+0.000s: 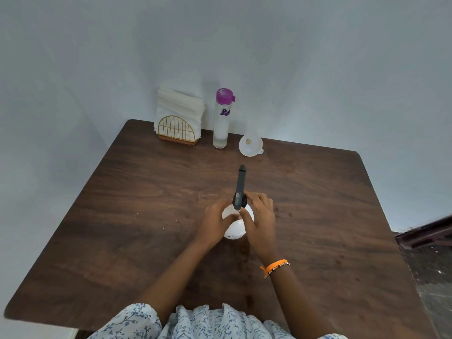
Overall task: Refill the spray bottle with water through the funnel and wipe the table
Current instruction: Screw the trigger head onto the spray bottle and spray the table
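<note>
A white spray bottle point(235, 230) with a dark grey trigger head point(239, 189) stands upright at the middle of the brown wooden table point(122, 228). My left hand point(216, 223) grips the bottle's white body from the left. My right hand point(260, 220) holds the neck just under the dark head, fingers curled round it. The nozzle points away from me. A white funnel point(250, 145) lies on the table at the back. A clear water bottle point(222, 118) with a purple cap stands left of the funnel.
A gold wire holder full of white napkins point(178, 118) stands at the back left against the pale wall. The table's right edge borders a dark floor and a dark piece of furniture point(425, 236).
</note>
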Tool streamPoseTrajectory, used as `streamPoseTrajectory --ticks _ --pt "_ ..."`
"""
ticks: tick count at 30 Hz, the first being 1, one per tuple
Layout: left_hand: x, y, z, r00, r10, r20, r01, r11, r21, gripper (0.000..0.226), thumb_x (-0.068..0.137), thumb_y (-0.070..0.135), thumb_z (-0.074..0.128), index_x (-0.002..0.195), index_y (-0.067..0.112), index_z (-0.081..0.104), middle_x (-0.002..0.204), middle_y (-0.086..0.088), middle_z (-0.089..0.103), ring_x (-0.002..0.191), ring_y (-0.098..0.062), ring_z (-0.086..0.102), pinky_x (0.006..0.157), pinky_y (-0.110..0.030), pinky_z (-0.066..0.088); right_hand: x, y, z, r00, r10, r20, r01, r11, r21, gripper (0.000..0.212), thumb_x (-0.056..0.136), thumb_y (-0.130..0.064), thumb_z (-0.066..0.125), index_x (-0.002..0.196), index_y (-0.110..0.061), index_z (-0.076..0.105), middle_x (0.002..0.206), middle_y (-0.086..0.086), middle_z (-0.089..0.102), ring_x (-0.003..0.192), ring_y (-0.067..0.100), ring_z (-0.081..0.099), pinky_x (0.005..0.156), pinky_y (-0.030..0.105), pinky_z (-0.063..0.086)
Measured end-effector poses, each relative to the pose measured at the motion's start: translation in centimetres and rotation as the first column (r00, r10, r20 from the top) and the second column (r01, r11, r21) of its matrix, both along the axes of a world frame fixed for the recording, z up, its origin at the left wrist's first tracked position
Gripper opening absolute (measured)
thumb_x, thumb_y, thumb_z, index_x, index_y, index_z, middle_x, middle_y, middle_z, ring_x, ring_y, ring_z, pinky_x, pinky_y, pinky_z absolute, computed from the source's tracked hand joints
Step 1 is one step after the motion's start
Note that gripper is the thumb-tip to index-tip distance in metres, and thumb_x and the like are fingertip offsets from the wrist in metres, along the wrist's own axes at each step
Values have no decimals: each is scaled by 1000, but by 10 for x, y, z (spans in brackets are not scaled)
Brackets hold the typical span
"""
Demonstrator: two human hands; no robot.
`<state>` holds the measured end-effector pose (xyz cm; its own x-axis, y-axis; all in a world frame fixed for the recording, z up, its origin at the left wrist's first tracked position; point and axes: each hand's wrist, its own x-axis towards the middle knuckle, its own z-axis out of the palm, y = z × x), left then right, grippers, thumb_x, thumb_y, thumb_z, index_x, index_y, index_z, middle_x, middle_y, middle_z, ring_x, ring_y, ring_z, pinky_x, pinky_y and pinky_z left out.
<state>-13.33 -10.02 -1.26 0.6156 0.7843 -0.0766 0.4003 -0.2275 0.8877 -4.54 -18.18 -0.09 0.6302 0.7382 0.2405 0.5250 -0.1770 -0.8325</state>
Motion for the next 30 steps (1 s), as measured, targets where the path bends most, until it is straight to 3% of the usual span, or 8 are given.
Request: streamPoseTrajectory --ticks 5,9,12,17,21,24,27,30 --pt "1 0 -3 1000 4 -19 -4 1000 11 40 82 18 66 121 15 60 121 -4 64 112 -19 57 86 -21 37 -1 -2 5 997 -35 75 33 999 29 39 81 -36 46 110 -18 64 102 -15 60 96 2 43 82 16 37" --pt "-1 1 -3 999 -29 31 29 1000 5 34 81 15 66 115 16 64 114 -2 67 107 -16 60 87 -22 42 -4 0 10 992 -85 88 83 996 32 27 69 -23 64 96 -21 67 91 -22 59 94 6 47 81 30 43" --pt "-3 0 -1 996 -42 81 43 999 -10 25 84 13 62 108 17 66 107 -1 69 100 -14 62 82 -23 45 -8 7 13 987 -138 76 138 990 5 29 63 -28 79 86 -20 64 84 -24 55 93 8 46 80 21 35" --pt "-2 0 0 998 -29 61 28 1000 14 26 85 13 61 111 14 65 110 -3 68 98 -11 59 76 -13 40 -12 14 14 979 -202 13 201 977 70 25 66 -21 82 80 -12 64 88 -5 55 89 15 46 73 16 35" --pt "-1 1 -3 999 -29 17 29 999 29 27 84 15 62 110 15 65 107 3 67 94 -9 59 71 -3 37 -5 9 15 991 -118 69 116 993 38 22 70 -16 79 90 -12 69 84 -10 53 85 13 47 71 9 31" --pt "-1 1 -1 999 -31 18 31 1000 5 34 80 25 63 112 16 64 104 5 66 89 -5 56 67 -2 37 3 5 14 997 -12 80 12 1000 0 25 77 -14 69 102 -13 67 91 -11 57 87 14 51 74 14 37" --pt "-2 2 0 998 -54 34 54 998 -25 45 72 36 60 113 21 63 102 9 64 90 -6 57 68 -2 36 8 1 13 993 93 -71 -96 994 -50 31 84 -13 58 114 -17 58 110 -8 63 103 15 56 89 27 45" --pt "-2 2 -2 999 -45 20 45 999 -1 41 75 33 65 113 18 63 103 4 66 89 -8 57 66 -1 36 13 -3 17 983 131 -132 -142 987 -72 25 88 -13 59 113 -16 58 109 -4 65 105 12 58 93 28 47"
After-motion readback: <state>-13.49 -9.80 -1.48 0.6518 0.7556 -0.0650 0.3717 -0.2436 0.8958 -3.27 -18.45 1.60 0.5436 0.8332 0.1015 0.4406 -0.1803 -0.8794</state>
